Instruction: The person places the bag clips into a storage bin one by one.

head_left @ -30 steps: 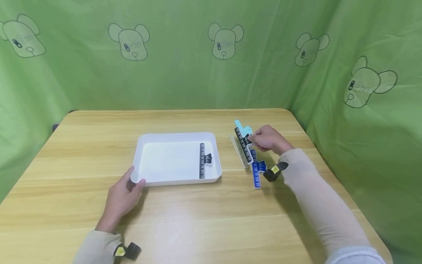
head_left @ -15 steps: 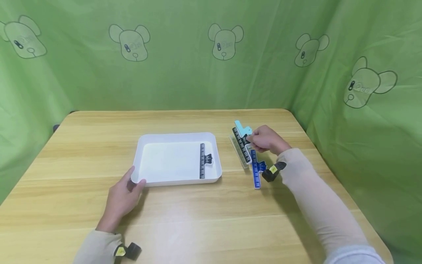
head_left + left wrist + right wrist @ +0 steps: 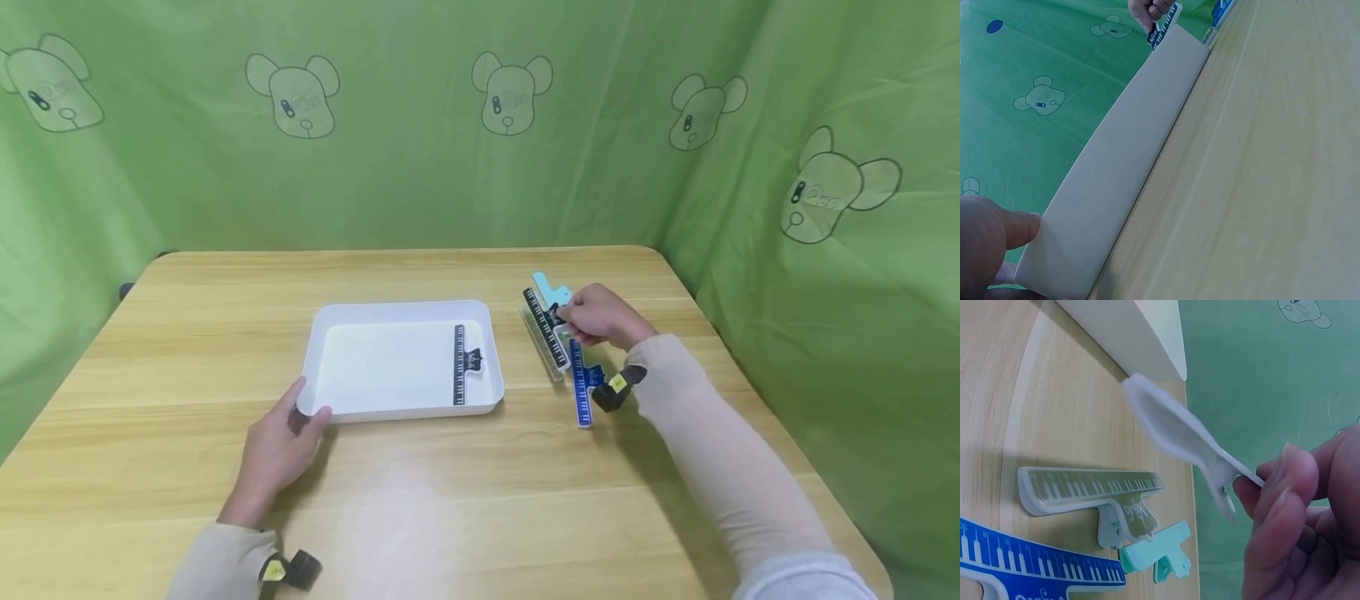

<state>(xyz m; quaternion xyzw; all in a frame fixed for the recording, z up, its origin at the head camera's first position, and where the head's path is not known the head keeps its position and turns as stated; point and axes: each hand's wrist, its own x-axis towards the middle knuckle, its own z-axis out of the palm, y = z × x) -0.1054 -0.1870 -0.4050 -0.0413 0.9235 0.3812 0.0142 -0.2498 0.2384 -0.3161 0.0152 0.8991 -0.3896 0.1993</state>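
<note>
My right hand (image 3: 603,317) pinches the handle of a black clip (image 3: 543,327) with a piano-key pattern, held above the table. In the right wrist view its white underside shows, tilted in the air. Below it lies an olive-gold keyboard clip (image 3: 1094,490), with a turquoise clip (image 3: 1157,547) and a blue keyboard clip (image 3: 1029,559) beside it. At the near left corner of a white tray (image 3: 405,414), my left hand (image 3: 276,450) grips the wall, thumb on the near side. Another black keyboard clip (image 3: 460,367) lies inside the tray, towards its right end.
The wooden table (image 3: 465,517) carries the tray in the middle and the loose clips to its right. A green curtain (image 3: 405,192) with mouse-head prints hangs behind the table and along both sides.
My right hand has moved slightly left with the black clip, which now covers more of the olive-gold one. The left hand and the tray have not moved.
</note>
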